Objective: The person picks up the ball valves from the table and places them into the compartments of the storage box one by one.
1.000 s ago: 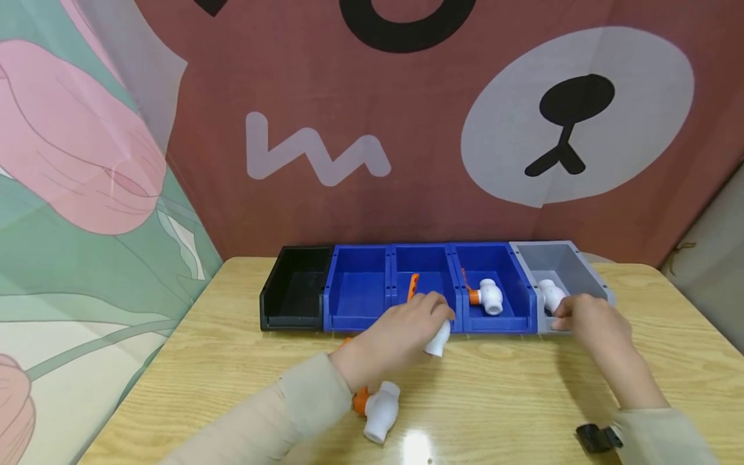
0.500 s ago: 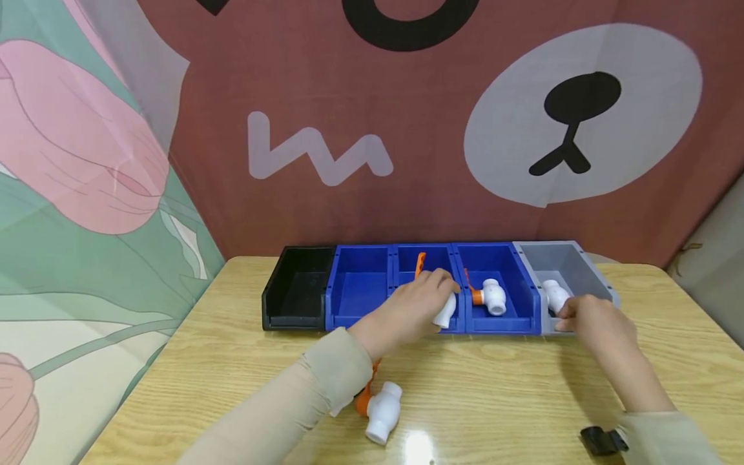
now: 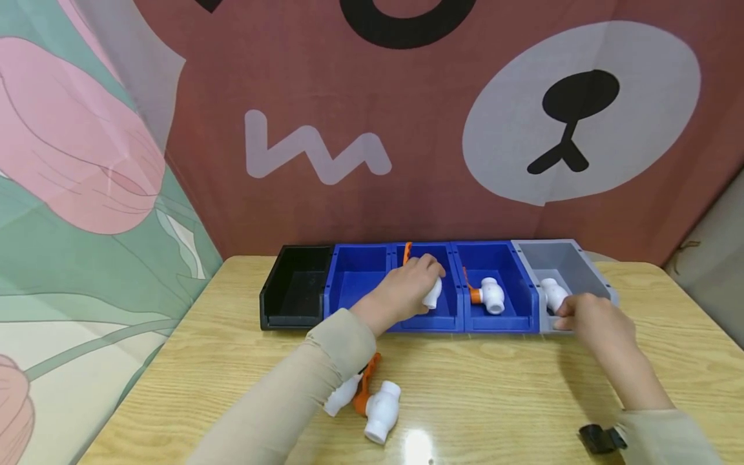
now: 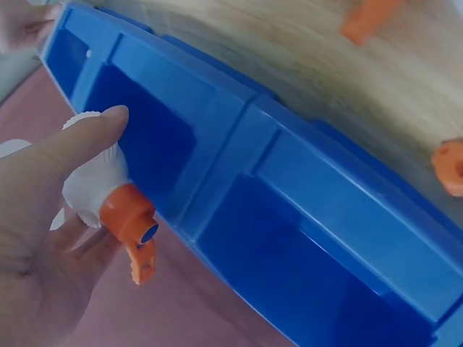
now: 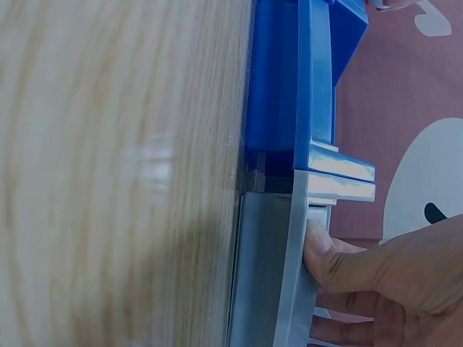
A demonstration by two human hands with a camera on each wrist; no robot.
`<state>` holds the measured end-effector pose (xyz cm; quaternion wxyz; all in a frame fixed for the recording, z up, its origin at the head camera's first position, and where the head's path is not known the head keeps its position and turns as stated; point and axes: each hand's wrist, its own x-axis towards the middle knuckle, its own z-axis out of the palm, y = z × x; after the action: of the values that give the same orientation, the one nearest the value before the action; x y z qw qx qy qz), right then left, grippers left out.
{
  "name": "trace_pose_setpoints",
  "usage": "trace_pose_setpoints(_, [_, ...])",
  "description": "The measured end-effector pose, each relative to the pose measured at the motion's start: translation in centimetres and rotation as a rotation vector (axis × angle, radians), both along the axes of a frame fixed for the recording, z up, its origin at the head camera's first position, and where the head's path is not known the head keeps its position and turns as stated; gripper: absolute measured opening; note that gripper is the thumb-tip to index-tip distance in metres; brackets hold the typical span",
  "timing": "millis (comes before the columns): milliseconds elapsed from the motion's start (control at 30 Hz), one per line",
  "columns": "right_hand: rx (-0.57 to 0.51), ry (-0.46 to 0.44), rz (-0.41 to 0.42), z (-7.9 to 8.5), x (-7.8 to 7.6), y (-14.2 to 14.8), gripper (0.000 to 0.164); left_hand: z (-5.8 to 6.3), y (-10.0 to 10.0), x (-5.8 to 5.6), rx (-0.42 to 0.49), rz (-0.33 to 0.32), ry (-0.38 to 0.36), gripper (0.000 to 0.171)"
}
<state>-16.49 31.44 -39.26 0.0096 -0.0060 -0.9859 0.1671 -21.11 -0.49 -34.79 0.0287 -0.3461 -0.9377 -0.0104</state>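
Ball valves (image 3: pixel 383 411), white with orange levers: nearest two lie on the bench (image 3: pixel 482 400), lower centre, one partly behind the sleeve (image 3: pixel 273 400). Right of centre, right hand (image 3: pixel 599 323) at the front of the grey bin (image 3: pixel 572 268), beside a white fitting (image 3: pixel 552 295); cannot tell whether it grips anything. At centre, left hand (image 3: pixel 401 287) grasps a third valve (image 3: pixel 433 295) at the middle blue bin (image 3: pixel 444 321); contact with its floor not readable. Farthest: brown printed cloth (image 3: pixel 349 210).

Step in hand, judged: placing that valve in the middle bin. Next move likely calls for settling it, lever clear of the walls, then loosening the fingers.

Left wrist view shows the thumb (image 4: pixel 101 134) across the white body and an orange collar (image 4: pixel 129 211), both hidden in head view. Right wrist view shows the other thumb (image 5: pixel 318 246) at the grey rim; the fitting reads clearly only from the head.
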Motion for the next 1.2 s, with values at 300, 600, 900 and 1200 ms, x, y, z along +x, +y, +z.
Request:
trace_pose_setpoints(300, [0.001, -0.001, 0.004, 0.1, -0.2, 0.0, 0.012, -0.3, -0.1, -1.2, -0.040, 0.010, -0.039, 0.065])
trace_pose_setpoints(600, [-0.009, -0.026, -0.011, 0.3, -0.1, 0.1, 0.013, -0.9, 0.6, -2.5, -0.078, 0.044, -0.058, 0.066])
trace_pose_setpoints(900, [-0.010, -0.043, -0.012, 0.3, -0.2, 0.1, 0.015, -1.7, 1.1, -2.9, -0.115, 0.086, -0.089, 0.061])
trace_pose_setpoints(1200, [-0.012, -0.052, -0.014, 0.3, -0.2, 0.1, 0.015, -3.2, 1.8, -3.0, -0.122, 0.096, -0.069, 0.053])
